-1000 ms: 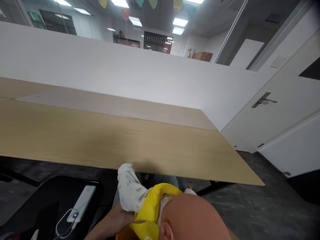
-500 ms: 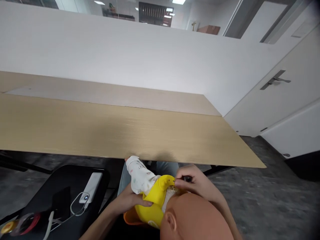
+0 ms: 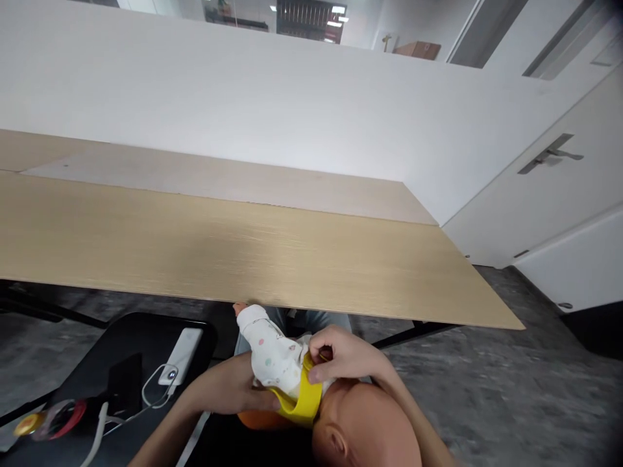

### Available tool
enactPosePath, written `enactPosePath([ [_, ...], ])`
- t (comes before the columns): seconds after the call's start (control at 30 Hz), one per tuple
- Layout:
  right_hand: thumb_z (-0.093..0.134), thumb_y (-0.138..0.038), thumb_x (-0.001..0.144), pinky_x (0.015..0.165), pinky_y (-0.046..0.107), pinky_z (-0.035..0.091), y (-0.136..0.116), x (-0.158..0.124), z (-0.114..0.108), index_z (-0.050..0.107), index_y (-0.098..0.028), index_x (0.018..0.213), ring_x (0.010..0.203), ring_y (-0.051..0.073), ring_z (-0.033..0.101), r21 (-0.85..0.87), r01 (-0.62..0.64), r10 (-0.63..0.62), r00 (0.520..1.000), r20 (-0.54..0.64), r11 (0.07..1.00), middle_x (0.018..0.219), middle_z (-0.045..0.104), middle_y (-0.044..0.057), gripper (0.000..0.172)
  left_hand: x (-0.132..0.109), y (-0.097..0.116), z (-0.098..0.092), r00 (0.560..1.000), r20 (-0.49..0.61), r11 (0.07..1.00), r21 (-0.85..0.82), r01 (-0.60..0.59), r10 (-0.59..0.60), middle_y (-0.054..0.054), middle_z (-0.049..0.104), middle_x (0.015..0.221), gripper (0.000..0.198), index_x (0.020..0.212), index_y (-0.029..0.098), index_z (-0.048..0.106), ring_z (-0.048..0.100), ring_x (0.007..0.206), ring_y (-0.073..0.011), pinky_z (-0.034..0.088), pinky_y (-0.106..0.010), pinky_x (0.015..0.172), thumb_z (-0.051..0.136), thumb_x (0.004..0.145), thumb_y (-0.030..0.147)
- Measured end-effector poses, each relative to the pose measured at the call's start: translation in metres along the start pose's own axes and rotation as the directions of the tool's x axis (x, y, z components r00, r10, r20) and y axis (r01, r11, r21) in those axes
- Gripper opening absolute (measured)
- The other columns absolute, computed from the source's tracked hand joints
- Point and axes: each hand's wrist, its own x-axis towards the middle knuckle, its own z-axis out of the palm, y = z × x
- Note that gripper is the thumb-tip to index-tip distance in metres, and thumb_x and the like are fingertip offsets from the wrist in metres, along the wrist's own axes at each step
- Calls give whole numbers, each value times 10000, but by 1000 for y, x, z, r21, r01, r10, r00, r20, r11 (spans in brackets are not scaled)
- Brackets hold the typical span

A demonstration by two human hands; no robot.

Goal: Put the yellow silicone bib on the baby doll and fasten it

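A bald baby doll (image 3: 365, 428) lies across my lap, head toward me, in a white dotted onesie (image 3: 275, 350). A yellow silicone bib (image 3: 306, 402) sits around its neck, and an orange part of the bib (image 3: 257, 420) shows below. My left hand (image 3: 228, 389) grips the doll's body from the left, under the onesie. My right hand (image 3: 335, 355) pinches the yellow strap at the doll's neck. The strap's fastening is hidden by my fingers.
A light wood table edge (image 3: 243, 259) runs just beyond the doll. To the left, a black surface (image 3: 87, 350) holds a white power bank (image 3: 181, 355) with a cable and a red-rimmed round object (image 3: 65, 415). Grey floor (image 3: 487, 389) lies to the right.
My right hand has come in over the doll's neck and now pinches the bib strap. The bib looks narrower, drawn around the neck. The view has tilted slightly lower.
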Motion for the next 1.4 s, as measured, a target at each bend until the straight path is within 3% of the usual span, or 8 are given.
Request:
enactPosePath([
  [0.1,611,-411,853,565,200,309,3,0,0,567,-128,675,647,88,413,57,18,-18,1000,10,998,666,491,-19,337,-14,6,-17,998,-58,977,211,37,-26,5,741,1008,318,1055,258,751,663,958,-255,490,-280,883,722,739,256],
  [0.23,574,-401,884,627,204,349,4,1,4,606,-129,750,680,100,447,189,11,-5,999,-32,982,701,521,-6,305,-24,24,-25,987,-162,927,370,54,7,-5,711,803,161,841,210,744,625,755,-174,447,-195,690,630,838,324],
  [0.4,644,-396,841,582,195,322,12,8,16,557,-127,727,622,83,419,462,42,54,980,-193,886,660,474,-15,305,-5,38,3,955,-262,907,420,-15,137,-5,624,751,273,760,171,622,549,718,-144,391,-210,651,483,920,344],
  [0.5,638,-386,848,563,197,288,13,10,18,513,-130,692,608,74,371,463,86,18,976,-216,882,645,423,-23,324,20,35,20,940,-297,819,573,36,166,-10,624,767,180,757,172,626,538,756,-163,364,-248,692,571,852,315],
  [0.6,634,-400,852,563,202,276,13,9,17,512,-131,696,615,75,357,466,105,11,971,-240,879,655,412,-22,333,41,27,29,955,-251,749,660,51,156,-4,578,684,259,717,169,632,509,705,-163,312,-261,646,589,846,389],
  [0.9,633,-404,857,576,202,286,21,9,27,523,-134,734,635,80,376,502,99,61,954,-292,859,679,423,-19,317,52,3,19,982,-116,932,349,-101,149,34,494,669,300,739,143,615,432,648,-112,282,-230,596,539,890,391],
  [1.23,632,-410,839,545,217,231,29,5,31,465,-154,693,594,84,314,599,161,88,927,-365,784,645,354,-28,338,55,-5,20,987,-94,967,232,-103,128,31,478,691,226,723,133,582,411,651,-108,291,-228,592,605,843,323],
  [1.4,640,-383,824,550,219,221,28,5,35,458,-159,684,592,84,304,677,165,152,911,-384,717,653,338,-24,321,52,2,14,991,30,987,98,-130,127,5,541,786,153,812,130,641,474,731,-128,370,-227,660,616,834,280],
])
